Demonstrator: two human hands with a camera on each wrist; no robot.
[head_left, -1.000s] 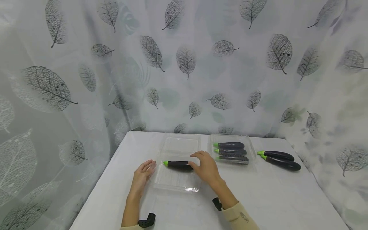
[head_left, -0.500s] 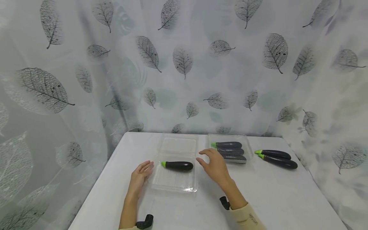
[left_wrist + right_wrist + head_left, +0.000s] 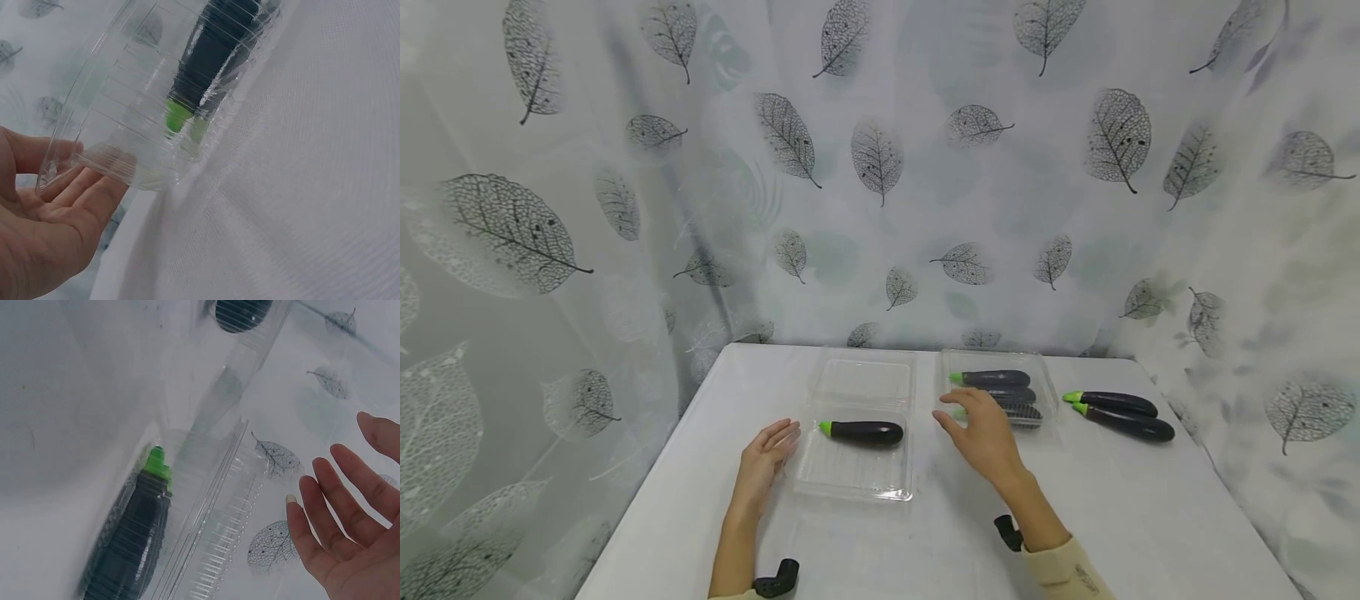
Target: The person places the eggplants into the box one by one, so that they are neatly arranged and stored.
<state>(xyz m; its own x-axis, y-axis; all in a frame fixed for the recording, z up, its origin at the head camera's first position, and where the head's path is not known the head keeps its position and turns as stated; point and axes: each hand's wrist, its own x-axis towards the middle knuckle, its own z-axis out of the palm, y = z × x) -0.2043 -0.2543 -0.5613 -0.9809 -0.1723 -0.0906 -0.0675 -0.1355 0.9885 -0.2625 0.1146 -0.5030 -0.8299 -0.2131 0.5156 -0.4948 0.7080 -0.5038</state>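
A dark eggplant (image 3: 863,433) with a green end lies in the clear hinged plastic box (image 3: 857,483), whose lid is laid back. My left hand (image 3: 762,467) is at this box's left side, its loosely extended fingers touching the clear wall in the left wrist view. My right hand (image 3: 981,433) hovers between the two boxes, fingers spread and holding nothing; the right wrist view shows its palm. Behind it, a second clear box (image 3: 1051,379) contains several eggplants (image 3: 996,378), partly covered by the hand. Two loose eggplants (image 3: 1131,425) lie side by side at the right.
A white-covered table (image 3: 1120,517) bears everything. Leaf-printed curtains (image 3: 880,208) hang behind it and along both sides. Black wrist mounts (image 3: 778,578) sit on both forearms.
My right hand has let go of the eggplant in the hinged box and moved right, toward the second box. The left hand stays by the hinged box's left side.
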